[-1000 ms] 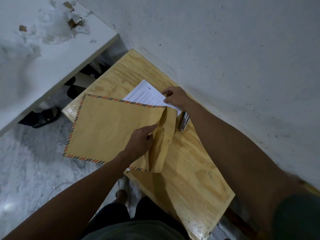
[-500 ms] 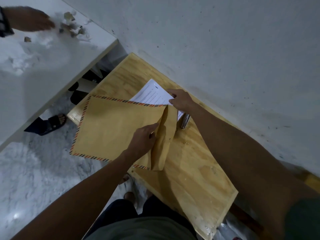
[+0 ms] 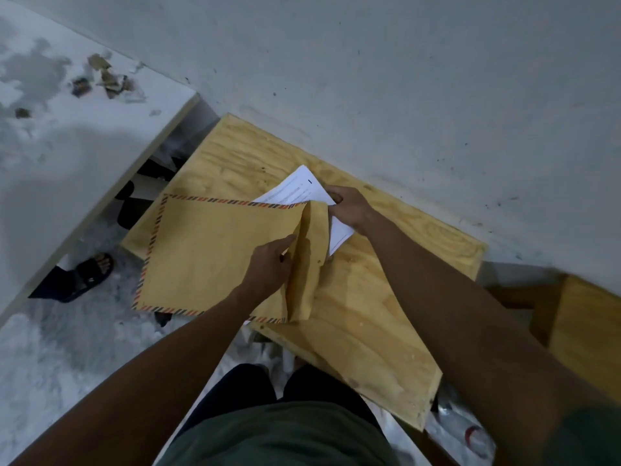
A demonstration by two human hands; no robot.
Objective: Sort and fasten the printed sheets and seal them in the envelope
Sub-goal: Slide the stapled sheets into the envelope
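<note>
Sheets (image 3: 304, 191), gripped by the right hand (image 3: 349, 206) at frame centre, should be slid squarely into the envelope (image 3: 215, 253), whose mouth is held open by the left hand (image 3: 268, 267) on the counter (image 3: 369, 314).

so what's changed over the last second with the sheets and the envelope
The stapler that lay on the plywood table just under the right hand a second ago is out of sight now, probably hidden behind the envelope flap or the hand. Otherwise little changed: the right hand still grips the printed sheets at the mouth, and the left hand still holds the flap open.
</note>
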